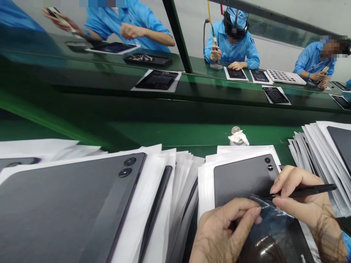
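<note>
A dark grey tablet (238, 179) with two round camera lenses lies back up on white sheets (205, 186) at the lower right. Over its near part a clear plastic film (270, 235) is lifted and curled, with glossy reflections on it. My left hand (226, 230) pinches the film's upper edge between thumb and fingers. Opposite it, my right hand (307, 201) is closed around slim black tweezers (315, 190), whose tip end reaches the film's edge near my left fingertips. The exact contact at the tip is hard to see.
To the left stands a leaning stack of tablets (68, 204) interleaved with white sheets; another stack (320, 164) is at right. A small metal tin (238, 137) with white cloth sits behind. Across the green bench (175, 128), several co-workers in blue handle tablets (157, 79).
</note>
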`<action>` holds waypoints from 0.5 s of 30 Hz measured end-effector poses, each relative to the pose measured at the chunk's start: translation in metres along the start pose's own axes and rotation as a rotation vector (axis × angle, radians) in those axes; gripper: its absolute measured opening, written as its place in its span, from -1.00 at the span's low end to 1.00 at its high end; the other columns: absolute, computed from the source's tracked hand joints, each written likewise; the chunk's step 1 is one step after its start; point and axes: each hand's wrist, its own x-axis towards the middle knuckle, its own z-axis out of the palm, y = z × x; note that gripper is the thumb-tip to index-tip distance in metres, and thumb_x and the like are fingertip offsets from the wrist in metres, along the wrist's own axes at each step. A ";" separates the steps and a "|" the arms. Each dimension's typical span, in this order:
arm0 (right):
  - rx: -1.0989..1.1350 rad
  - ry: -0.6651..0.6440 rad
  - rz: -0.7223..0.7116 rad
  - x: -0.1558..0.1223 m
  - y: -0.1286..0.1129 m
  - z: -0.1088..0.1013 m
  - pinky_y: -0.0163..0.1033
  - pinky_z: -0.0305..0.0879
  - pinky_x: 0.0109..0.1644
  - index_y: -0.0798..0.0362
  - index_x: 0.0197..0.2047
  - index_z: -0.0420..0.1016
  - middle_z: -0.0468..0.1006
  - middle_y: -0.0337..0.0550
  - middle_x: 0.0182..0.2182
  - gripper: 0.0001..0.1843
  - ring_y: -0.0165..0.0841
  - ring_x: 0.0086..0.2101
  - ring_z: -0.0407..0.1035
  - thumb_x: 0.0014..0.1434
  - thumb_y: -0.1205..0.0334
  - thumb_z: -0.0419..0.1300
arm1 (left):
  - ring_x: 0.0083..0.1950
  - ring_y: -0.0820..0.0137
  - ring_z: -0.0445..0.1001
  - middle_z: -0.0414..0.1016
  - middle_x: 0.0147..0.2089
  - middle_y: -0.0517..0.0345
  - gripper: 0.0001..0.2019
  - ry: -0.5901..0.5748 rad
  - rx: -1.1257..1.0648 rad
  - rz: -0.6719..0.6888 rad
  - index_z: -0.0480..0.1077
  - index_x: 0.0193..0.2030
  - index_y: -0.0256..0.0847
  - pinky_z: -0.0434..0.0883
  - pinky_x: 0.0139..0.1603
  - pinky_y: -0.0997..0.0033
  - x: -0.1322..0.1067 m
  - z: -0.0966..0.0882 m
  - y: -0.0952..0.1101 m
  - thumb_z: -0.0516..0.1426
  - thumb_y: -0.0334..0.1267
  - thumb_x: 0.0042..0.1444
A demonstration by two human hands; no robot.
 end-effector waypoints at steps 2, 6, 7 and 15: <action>-0.016 0.010 -0.035 -0.001 0.001 0.000 -0.21 0.45 -0.34 -0.09 -0.40 0.51 0.65 -0.23 -0.40 -0.78 -0.32 -0.41 0.52 0.07 0.40 0.42 | -0.50 0.53 0.44 0.55 -0.49 0.32 -0.79 -0.024 0.026 0.019 0.54 -0.40 -0.05 0.34 -0.40 0.64 -0.001 0.001 0.001 0.14 -0.09 0.14; -0.045 -0.025 -0.113 -0.007 0.002 -0.001 -0.17 0.47 -0.34 -0.12 -0.38 0.52 0.66 -0.23 -0.38 -0.75 -0.28 -0.38 0.53 0.08 0.45 0.41 | -0.52 0.53 0.44 0.53 -0.52 0.28 -0.77 -0.029 0.050 0.060 0.55 -0.39 -0.09 0.37 -0.39 0.67 0.000 -0.001 -0.002 0.15 -0.06 0.16; -0.045 -0.043 -0.126 -0.008 0.001 -0.001 -0.16 0.48 -0.33 -0.13 -0.36 0.52 0.66 -0.24 -0.37 -0.74 -0.28 -0.37 0.54 0.08 0.46 0.40 | -0.51 0.53 0.44 0.53 -0.52 0.28 -0.76 -0.034 0.041 0.072 0.55 -0.38 -0.09 0.37 -0.39 0.69 0.000 -0.001 -0.003 0.15 -0.04 0.16; 0.263 0.198 -0.032 -0.005 0.015 -0.002 -0.35 0.34 -0.58 -0.11 -0.37 0.49 0.60 -0.27 -0.41 -0.75 -0.38 -0.47 0.47 0.08 0.44 0.40 | -0.49 0.51 0.47 0.55 -0.51 0.28 -0.75 -0.047 -0.049 0.036 0.56 -0.42 0.08 0.33 -0.45 0.77 0.002 -0.004 -0.006 0.20 0.11 0.10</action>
